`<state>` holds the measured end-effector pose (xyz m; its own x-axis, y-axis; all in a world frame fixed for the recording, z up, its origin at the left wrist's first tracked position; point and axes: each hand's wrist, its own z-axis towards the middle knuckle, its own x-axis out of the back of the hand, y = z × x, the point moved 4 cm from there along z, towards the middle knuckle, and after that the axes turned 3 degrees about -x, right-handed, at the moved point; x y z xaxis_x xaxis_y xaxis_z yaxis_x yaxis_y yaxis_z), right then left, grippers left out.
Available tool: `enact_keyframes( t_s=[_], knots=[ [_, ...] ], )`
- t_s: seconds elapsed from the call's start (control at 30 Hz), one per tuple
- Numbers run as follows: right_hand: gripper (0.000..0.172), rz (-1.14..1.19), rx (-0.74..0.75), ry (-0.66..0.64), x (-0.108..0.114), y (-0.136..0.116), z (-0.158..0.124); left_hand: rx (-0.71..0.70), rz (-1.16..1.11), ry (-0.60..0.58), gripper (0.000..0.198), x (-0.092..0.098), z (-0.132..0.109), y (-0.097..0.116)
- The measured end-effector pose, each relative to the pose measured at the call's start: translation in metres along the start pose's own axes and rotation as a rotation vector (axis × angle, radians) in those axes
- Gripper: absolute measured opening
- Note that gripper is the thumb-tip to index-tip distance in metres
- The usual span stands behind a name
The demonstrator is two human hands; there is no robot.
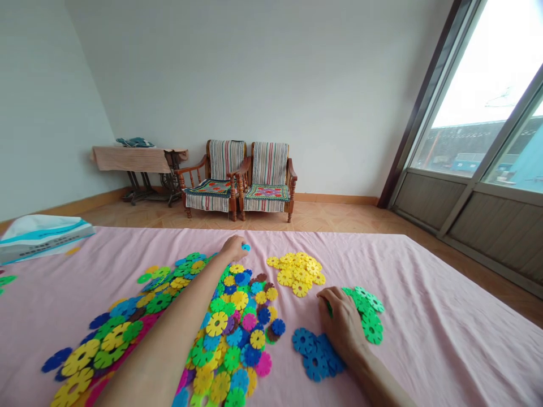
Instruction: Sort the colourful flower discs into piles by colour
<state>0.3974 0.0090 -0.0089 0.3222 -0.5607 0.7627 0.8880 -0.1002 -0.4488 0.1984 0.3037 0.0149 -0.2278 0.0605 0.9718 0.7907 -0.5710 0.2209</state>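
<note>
My left hand (233, 249) reaches over the large mixed pile of notched plastic snowflake discs (232, 357) to its far edge. Its fingers are closed, with a small light blue snowflake disc (246, 247) at the tips. On the right, my right hand (339, 316) is curled, palm down, and a bit of a green snowflake disc (330, 308) shows between its fingers. Right beside this hand lies a pile of green discs (371, 327). Blue discs (314, 357) lie in a pile nearer to me, partly behind the wrist. My left forearm hides the middle of the mixed pile.
A pile of yellow discs (300, 271) lies between my hands on the pink tablecloth (436, 316). A tissue pack (44, 237) sits at the left. Beyond the table stand two wooden chairs (267, 178) and a cloth-covered sewing table (131, 159).
</note>
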Motion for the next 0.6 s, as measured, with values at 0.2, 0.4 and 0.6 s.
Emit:
enact_keyframes(
  t_s=[0.2,0.4,0.6],
  knots=[
    [0.024,0.007,-0.011,0.019,0.003,-0.003,-0.001,-0.076,-0.087,0.08,0.029,0.015,-0.017,0.006],
    [0.025,-0.007,-0.006,0.027,0.003,-0.003,0.0,-0.307,-0.209,-0.064,0.019,0.03,-0.073,0.021],
    [0.024,-0.013,-0.003,0.009,0.0,0.001,-0.001,-0.409,-0.065,-0.095,0.025,0.033,-0.109,0.036]
  ],
)
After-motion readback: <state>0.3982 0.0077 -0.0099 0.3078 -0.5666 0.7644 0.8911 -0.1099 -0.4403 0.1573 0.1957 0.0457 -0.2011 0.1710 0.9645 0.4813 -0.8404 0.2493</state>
